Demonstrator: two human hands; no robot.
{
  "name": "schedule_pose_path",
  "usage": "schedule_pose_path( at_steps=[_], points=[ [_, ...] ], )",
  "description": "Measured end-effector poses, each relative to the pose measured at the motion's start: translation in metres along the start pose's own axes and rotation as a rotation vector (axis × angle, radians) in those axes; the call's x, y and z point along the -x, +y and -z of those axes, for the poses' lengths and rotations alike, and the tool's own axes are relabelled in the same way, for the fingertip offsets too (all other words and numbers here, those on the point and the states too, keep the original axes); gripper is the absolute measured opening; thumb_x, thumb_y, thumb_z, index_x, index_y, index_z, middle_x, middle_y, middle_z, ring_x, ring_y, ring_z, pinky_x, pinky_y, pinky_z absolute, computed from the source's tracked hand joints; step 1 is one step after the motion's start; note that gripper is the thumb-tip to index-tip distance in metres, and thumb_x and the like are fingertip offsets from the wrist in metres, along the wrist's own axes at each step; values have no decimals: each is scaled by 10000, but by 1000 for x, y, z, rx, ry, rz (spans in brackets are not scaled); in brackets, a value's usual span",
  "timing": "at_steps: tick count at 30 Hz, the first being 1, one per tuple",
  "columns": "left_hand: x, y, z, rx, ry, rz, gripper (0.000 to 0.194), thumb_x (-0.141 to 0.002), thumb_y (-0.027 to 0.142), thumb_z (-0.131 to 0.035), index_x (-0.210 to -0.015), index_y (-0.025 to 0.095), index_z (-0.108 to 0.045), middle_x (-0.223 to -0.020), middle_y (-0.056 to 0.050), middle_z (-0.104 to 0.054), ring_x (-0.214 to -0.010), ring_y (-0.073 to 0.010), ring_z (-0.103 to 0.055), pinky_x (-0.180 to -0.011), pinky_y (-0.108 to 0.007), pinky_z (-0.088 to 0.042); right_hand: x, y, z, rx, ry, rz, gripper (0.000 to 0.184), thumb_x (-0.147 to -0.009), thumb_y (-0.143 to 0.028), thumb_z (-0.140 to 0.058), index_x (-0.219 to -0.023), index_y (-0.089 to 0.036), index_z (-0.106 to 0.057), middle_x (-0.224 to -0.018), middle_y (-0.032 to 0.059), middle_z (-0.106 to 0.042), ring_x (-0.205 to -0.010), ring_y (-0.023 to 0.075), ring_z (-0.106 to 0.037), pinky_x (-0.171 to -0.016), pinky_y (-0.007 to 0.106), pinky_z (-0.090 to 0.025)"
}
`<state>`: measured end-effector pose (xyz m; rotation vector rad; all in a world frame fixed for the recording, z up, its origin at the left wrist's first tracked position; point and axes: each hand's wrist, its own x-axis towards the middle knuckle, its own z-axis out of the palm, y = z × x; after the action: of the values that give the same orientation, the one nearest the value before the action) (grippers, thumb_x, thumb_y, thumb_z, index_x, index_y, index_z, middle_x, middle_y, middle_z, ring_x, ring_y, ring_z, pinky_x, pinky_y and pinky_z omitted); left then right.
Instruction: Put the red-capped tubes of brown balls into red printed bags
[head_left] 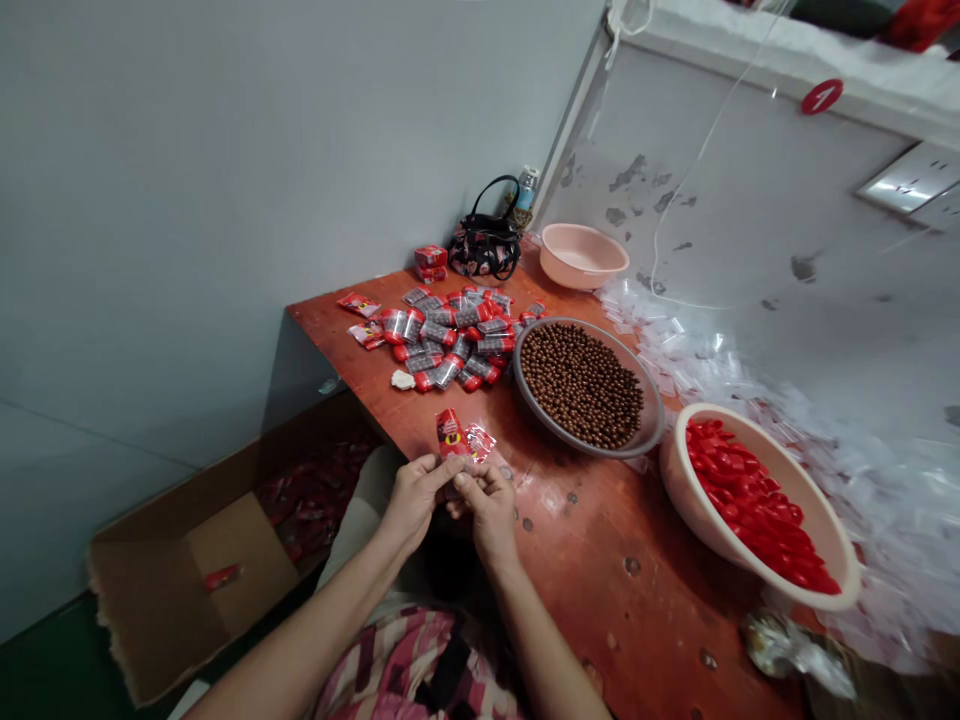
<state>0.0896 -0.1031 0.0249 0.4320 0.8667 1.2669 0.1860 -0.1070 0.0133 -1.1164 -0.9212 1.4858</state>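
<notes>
At the near edge of the table, my left hand (415, 497) and my right hand (493, 510) meet with thumbs and fingertips pinched together. A small red printed packet (451, 433) sticks up from between them, and its lower end is hidden by the fingers. Just beyond my right fingers is a second shiny red packet (481, 443); whether it is held or lying there I cannot tell. Past the hands is a pile of clear tubes with red ends and dark filling (450, 345). To its right stands a grey basin (517, 385) of small brown balls (581, 385).
A pale basin (679, 500) holds red plastic pieces (750, 500). Clear plastic pieces (720, 370) heap along the wall. An orange-pink basin (581, 262), a flowered handbag (484, 250) and red boxes (430, 262) stand at the back. Lower left, a cardboard box (157, 600) holds red packets.
</notes>
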Motion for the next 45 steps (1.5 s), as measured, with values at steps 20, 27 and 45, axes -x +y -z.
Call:
schedule_pose_path(
  at_steps=[20, 27, 45],
  points=[
    [-3, 10, 12, 94, 8, 35, 207, -705, 304, -597, -700, 97, -592, -568, -20, -574, -440, -93, -487, -417, -217, -374, 11, -7, -4, 142, -83, 36, 148, -738, -278, -573, -819, -156, -595, -667, -6, -605, -522, 107, -565, -499, 217, -474],
    [-1, 13, 20, -44, -32, 23, 179, -674, 255, -630, -722, 85, -601, -636, -44, -590, -518, -120, -524, -480, -242, -427, 10, -10, -5, 147, -45, 26, 159, -711, -281, -600, -793, -144, -594, -606, -11, -604, -485, 101, -557, -467, 202, -462],
    [20, 19, 63, 274, 328, -85, 194, -676, 286, -636, -803, 155, -567, -905, -120, -658, -898, -237, -593, -761, -359, -471, -9, -8, -7, -53, -97, -87, 210, -650, -250, -654, -771, -164, -506, -591, -25, -611, -443, 100, -570, -421, 196, -458]
  ],
)
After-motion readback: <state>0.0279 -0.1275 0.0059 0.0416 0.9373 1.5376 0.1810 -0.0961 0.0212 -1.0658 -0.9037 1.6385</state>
